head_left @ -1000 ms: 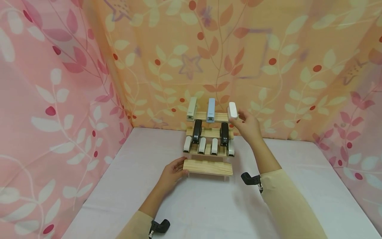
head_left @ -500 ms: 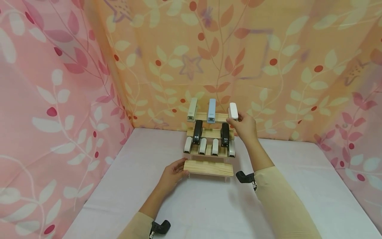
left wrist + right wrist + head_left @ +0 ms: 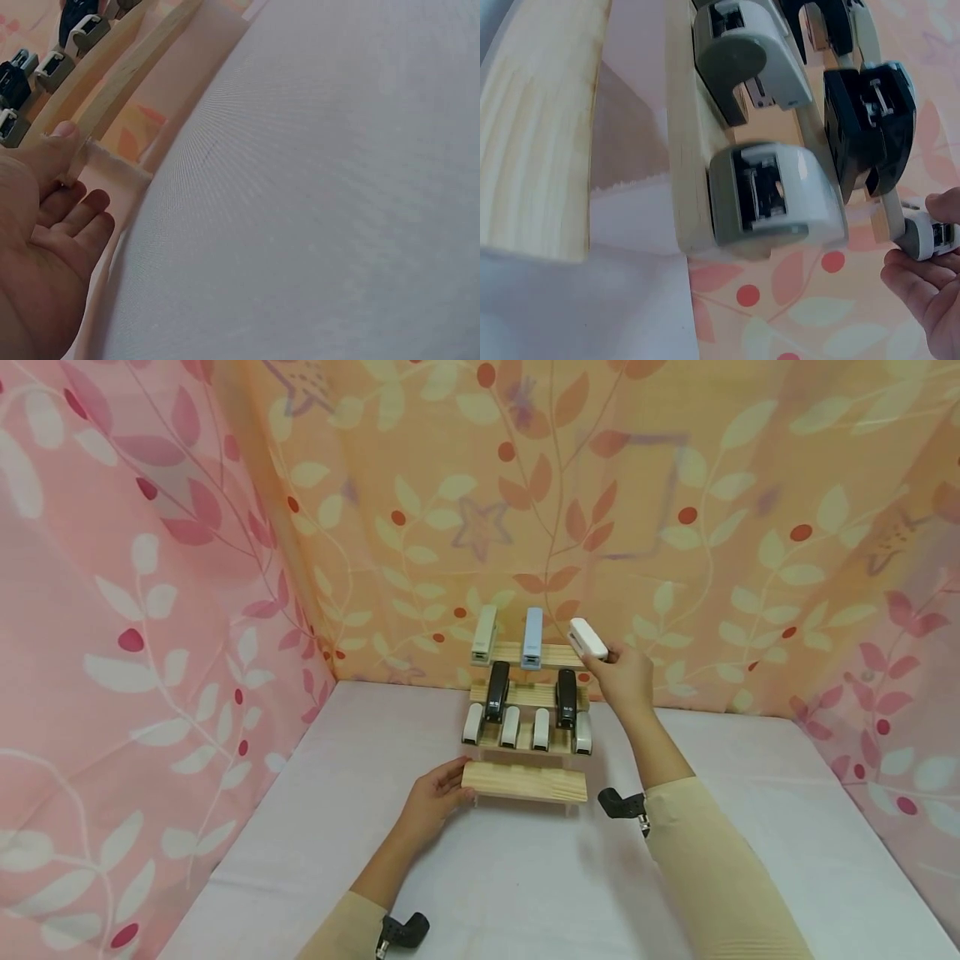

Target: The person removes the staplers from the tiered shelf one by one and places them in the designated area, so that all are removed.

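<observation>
A tiered wooden display rack point(image 3: 525, 782) holds staplers on its upper steps. At the right end of its top step, my right hand point(image 3: 624, 681) pinches a white stapler point(image 3: 587, 638) between thumb and fingers. This stapler sits askew, its near end turned to the right. The right wrist view shows the same stapler point(image 3: 931, 235) beside the step's end, in the fingers of the right hand point(image 3: 930, 292). My left hand point(image 3: 433, 802) grips the left end of the bottom step. In the left wrist view, the left thumb point(image 3: 64, 131) lies against that step's end, the other fingers curled below.
A green stapler point(image 3: 483, 633) and a blue stapler point(image 3: 532, 637) share the top step. Two black staplers, one the right-hand black stapler point(image 3: 566, 697), stand below, above several small white staplers point(image 3: 510, 727). A patterned cloth wall point(image 3: 420, 527) rises close behind the rack.
The white stapler at the top right was nearly straight half a second ago and has turned askew in my right hand. My left hand keeps its place on the rack.
</observation>
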The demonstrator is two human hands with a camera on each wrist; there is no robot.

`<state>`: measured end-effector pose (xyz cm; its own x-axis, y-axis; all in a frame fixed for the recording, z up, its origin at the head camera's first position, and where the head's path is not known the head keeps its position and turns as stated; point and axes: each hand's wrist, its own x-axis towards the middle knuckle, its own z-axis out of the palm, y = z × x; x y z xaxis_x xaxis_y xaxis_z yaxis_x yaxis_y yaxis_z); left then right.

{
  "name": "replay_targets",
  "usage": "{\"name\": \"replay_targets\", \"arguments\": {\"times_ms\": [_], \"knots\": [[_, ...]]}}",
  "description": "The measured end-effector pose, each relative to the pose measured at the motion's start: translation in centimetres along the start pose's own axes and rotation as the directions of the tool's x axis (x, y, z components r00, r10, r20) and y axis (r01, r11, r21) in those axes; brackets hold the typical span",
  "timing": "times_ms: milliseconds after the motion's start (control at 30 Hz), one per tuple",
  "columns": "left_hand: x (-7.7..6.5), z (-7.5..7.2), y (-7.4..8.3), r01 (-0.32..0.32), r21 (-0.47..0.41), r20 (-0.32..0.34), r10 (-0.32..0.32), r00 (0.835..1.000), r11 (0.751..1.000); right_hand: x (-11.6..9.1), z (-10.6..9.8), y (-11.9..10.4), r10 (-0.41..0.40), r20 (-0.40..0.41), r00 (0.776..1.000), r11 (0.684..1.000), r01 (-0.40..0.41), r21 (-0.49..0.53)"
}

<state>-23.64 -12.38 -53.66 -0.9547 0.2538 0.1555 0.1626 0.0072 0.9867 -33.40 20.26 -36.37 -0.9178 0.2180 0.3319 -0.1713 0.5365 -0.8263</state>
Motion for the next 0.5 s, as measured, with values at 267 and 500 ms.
{"name": "replay_targets", "arguments": {"times_ms": [267,500], "knots": [[-0.1,-0.1,-0.2,0.007,-0.005,0.0,-0.007,1.0,1.0,-0.3,-0.9,0.3,-0.041,-0.016,0.999,0.999,0.04,-0.015],[0.1,0.0,-0.3,0.006,0.021,-0.006,-0.006,1.0,1.0,-2.2,-2.4,0.0,-0.064,-0.024,0.998,0.998,0.065,0.012]]}}
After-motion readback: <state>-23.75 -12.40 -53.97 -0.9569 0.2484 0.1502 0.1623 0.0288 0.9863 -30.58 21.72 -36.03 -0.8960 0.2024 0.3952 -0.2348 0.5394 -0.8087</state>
